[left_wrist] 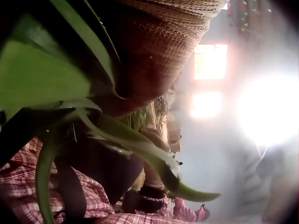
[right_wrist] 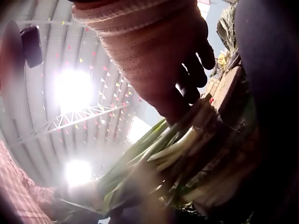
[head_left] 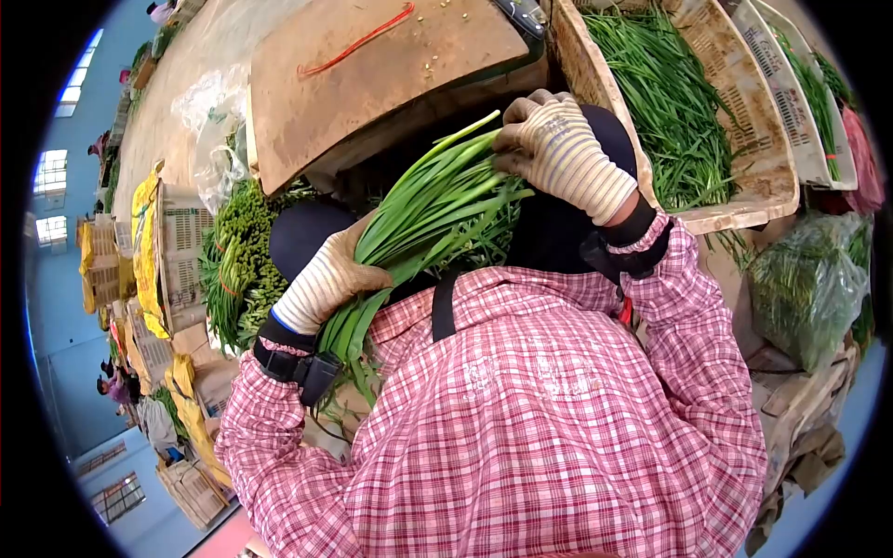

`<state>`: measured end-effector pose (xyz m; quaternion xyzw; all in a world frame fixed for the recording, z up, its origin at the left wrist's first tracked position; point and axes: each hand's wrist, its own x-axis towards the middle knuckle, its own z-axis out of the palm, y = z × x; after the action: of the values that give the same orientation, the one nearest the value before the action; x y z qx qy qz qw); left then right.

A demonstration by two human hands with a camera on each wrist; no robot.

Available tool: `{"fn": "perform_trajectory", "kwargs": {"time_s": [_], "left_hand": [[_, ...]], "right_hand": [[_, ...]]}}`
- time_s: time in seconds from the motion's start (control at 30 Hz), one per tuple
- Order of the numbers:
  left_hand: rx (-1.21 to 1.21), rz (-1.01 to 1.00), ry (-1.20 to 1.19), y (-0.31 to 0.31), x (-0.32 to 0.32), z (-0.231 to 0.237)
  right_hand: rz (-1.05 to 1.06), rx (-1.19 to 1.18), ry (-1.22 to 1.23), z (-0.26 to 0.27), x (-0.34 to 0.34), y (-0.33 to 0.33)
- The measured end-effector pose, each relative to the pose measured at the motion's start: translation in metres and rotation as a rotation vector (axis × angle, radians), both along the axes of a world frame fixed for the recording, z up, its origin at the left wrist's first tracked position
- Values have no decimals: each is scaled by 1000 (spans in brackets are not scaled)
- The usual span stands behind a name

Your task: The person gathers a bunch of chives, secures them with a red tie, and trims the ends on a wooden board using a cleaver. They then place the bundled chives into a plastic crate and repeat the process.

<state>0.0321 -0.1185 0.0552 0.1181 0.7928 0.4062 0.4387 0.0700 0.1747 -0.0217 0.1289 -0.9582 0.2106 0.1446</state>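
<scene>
A bunch of long green leafy stalks (head_left: 428, 205) lies slantwise above the lap. The gloved left hand (head_left: 335, 279) grips its lower leafy part, thumb across the leaves; in the left wrist view, broad leaves (left_wrist: 42, 74) pass close by the glove (left_wrist: 154, 56). At the bunch's upper right end, the gloved right hand (head_left: 563, 153) pinches stalk ends with bent fingers. The right wrist view shows this hand (right_wrist: 154, 60) above the pale stalk ends (right_wrist: 180, 144), its other fingers curled. The palm side of the right hand is hidden in the head view.
A brown board (head_left: 381, 74) with a red tie (head_left: 358, 39) stands ahead. Crates of greens (head_left: 651, 102) are at the right, near a plastic bag of greens (head_left: 809, 279). Bundled green stalks (head_left: 246, 251) lie by the left knee. More stacked crates (head_left: 186, 242) stand farther left.
</scene>
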Motion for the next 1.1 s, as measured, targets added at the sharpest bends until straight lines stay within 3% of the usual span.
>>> {"fn": "perform_trajectory", "kwargs": {"time_s": [0.17, 0.23, 0.3, 0.4, 0.57, 0.67, 0.7, 0.77, 0.83, 0.9, 0.97, 1.0, 1.03, 1.07, 1.1], "left_hand": [[12, 44, 12, -7, 7, -11], [-5, 24, 63, -10, 9, -14], [-9, 2, 100, -14, 6, -13], [-47, 10, 110, -17, 1, -14], [35, 140, -28, -16, -5, -19], [36, 194, -193, -14, -15, -23], [-3, 187, -209, -14, -18, -25], [-30, 62, -1, -20, -22, -37], [-58, 75, -53, -21, -26, -47], [-18, 48, 51, -25, -26, -59], [77, -177, 346, -32, -27, -77], [110, -108, 296, -26, -27, -74], [151, -205, 359, -25, -34, -69], [205, -141, 209, -34, -34, -81], [295, 150, -82, -34, -18, -71]], "right_hand": [[107, -72, -70, -5, 0, -1], [135, -426, -338, -11, -4, 1], [132, -421, -374, -11, -7, -4], [54, -78, -185, -20, -15, -12], [115, -72, -114, -30, -28, -14], [176, -295, -244, -31, -35, -13], [170, -467, -368, -36, -37, -12], [-74, -682, -522, -41, -38, -16], [-204, -98, -326, -42, -37, -20], [-272, 9, -169, -53, -38, -24], [-343, -424, -371, -47, -41, -27], [-382, -542, -480, -53, -39, -27], [-364, -722, -470, -61, -38, -29], [-400, -824, -820, -24, -41, -24], [-436, -981, -762, -15, -35, -31]]}}
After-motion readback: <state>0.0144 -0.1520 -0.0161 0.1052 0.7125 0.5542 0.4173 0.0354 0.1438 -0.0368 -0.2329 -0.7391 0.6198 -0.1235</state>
